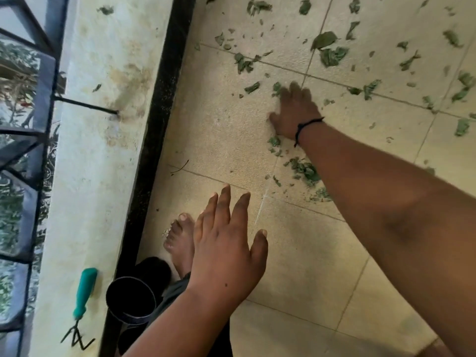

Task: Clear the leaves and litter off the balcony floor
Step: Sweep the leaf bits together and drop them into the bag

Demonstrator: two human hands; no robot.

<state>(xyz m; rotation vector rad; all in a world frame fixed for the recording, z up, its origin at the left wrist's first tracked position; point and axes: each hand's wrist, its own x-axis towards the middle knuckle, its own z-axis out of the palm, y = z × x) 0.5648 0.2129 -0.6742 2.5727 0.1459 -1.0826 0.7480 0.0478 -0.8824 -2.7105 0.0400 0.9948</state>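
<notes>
On the balcony floor (226, 140), a surface of pale, grainy square tiles with thin grout lines, a person's right hand (296, 113) lies flat among torn green leaves (332, 55), fingers straight and slightly blurred, gripping nothing; a dark cord bracelet (306, 126) circles the wrist. The leaves, ragged and crumpled, lie scattered across the far tiles, with a finer heap of fragments (304, 171) beside and partly under the right forearm. The left hand (226, 243) hovers above the near tiles, fingers spread and relaxed, holding nothing, over a bare foot (179, 238). Along the floor's left edge runs a black skirting strip (157, 140) below a stained, cream-coloured parapet ledge (103, 119). A small hand rake (82, 305) with a teal plastic handle and dark metal prongs rests on the ledge's near end, beside a round black pot (130, 300). No writing can be read anywhere.
</notes>
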